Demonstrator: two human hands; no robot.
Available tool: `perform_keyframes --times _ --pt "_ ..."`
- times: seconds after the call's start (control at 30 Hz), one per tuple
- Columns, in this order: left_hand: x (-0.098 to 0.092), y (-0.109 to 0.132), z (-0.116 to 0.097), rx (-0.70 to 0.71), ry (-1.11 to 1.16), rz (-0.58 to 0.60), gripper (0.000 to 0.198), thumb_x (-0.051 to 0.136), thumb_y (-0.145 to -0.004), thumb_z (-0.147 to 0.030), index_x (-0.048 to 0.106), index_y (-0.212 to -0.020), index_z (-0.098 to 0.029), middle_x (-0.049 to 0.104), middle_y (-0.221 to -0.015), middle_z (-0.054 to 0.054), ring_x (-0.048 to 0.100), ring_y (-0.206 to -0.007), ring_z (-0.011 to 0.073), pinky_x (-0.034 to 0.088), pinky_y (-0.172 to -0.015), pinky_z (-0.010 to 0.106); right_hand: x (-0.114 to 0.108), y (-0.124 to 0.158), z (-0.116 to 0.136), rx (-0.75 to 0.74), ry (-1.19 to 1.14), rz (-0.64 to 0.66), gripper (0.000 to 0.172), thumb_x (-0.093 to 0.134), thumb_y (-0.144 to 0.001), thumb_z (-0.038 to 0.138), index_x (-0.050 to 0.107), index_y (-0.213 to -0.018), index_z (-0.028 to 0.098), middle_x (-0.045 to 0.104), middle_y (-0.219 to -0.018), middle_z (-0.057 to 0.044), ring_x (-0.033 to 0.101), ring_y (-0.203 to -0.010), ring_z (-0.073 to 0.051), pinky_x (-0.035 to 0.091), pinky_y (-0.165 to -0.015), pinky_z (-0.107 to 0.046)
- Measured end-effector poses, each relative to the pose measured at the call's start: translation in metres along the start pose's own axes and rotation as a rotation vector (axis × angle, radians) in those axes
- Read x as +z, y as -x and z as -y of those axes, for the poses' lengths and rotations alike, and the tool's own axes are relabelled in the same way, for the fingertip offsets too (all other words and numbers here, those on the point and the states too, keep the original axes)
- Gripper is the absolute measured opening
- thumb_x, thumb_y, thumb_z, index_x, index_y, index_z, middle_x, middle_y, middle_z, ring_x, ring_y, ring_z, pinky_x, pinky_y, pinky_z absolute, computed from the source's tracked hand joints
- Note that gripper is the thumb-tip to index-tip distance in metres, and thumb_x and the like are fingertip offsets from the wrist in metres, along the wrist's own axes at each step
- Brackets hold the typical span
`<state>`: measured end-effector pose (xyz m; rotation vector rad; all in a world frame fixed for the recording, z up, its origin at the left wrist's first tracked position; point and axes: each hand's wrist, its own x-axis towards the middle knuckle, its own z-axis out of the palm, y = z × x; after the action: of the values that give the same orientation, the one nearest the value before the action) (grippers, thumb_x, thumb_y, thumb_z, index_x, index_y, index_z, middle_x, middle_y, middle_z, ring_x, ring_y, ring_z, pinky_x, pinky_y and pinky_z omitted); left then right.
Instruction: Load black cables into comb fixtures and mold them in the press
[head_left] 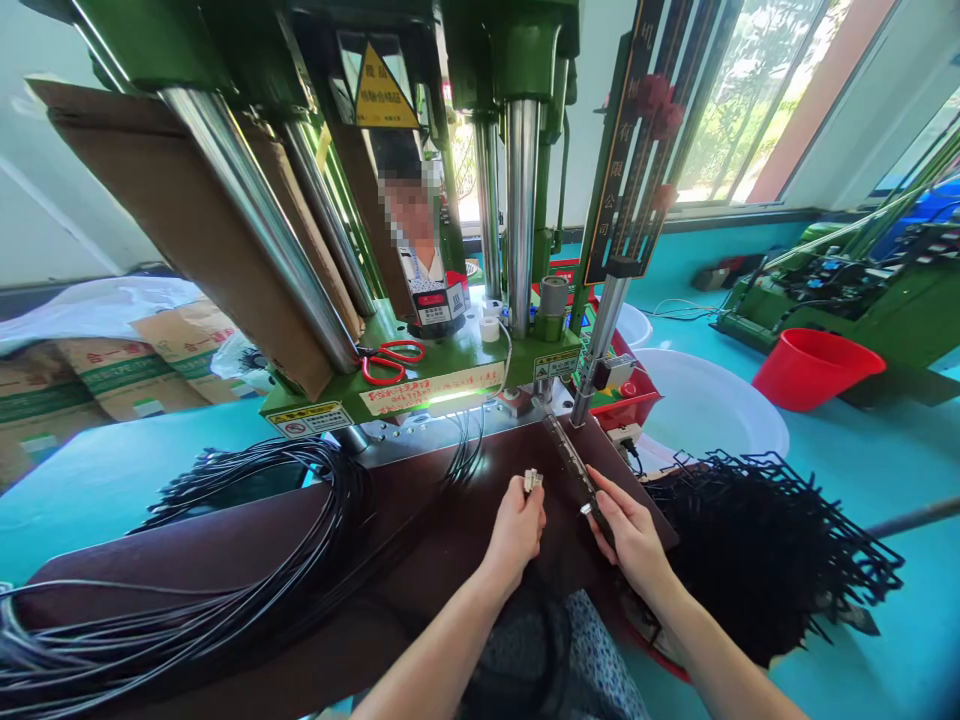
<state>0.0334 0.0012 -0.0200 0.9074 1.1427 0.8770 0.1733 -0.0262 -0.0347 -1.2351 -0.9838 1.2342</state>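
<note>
Near the middle of the dark red tabletop (442, 560), my left hand (517, 525) is closed on small metallic connector pieces (532, 481). To its right my right hand (626, 525) wraps round the lower end of a long dark metal bar (571, 455), whose far end reaches the machine's work area. A small shiny piece shows by the right fingertips. Several thin black cables (465, 450) run from the machine onto the tabletop. A large bundle of black cables (322, 530) curves over the left side.
The green press (427, 365) stands ahead, with red scissors (391, 362) on its ledge. A pile of black moulded parts (765, 550) lies at the right. Farther back are a white basin (712, 405) and a red bucket (817, 368).
</note>
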Motion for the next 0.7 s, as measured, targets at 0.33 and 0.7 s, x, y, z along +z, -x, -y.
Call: perform_keyframes --times 0.33,0.7 --pt "0.0030 -0.0015 -0.0034 -0.017 -0.070 0.088 0.029 0.061 -0.064 -0.041 0.042 -0.066 -0.019 0.030 -0.037 -0.012 0.019 -0.029 0.0016 0.013 -0.030 0.017 -0.0018 -0.0020 0.0000 0.015 0.088 0.088 0.055 0.049 -0.082 0.044 0.044 -0.127 0.013 0.047 -0.054 0.005 0.035 -0.031 -0.003 0.021 -0.029 -0.015" --pt "0.0034 -0.0049 0.0019 0.015 -0.060 0.062 0.029 0.062 -0.065 -0.041 0.044 -0.065 -0.018 0.032 -0.038 -0.011 0.021 -0.029 0.0021 0.015 -0.032 0.018 0.0010 -0.0001 -0.0054 -0.032 0.182 0.115 0.055 0.047 -0.083 0.044 0.042 -0.129 0.014 0.043 -0.054 0.006 0.036 -0.032 -0.003 0.024 -0.030 -0.016"
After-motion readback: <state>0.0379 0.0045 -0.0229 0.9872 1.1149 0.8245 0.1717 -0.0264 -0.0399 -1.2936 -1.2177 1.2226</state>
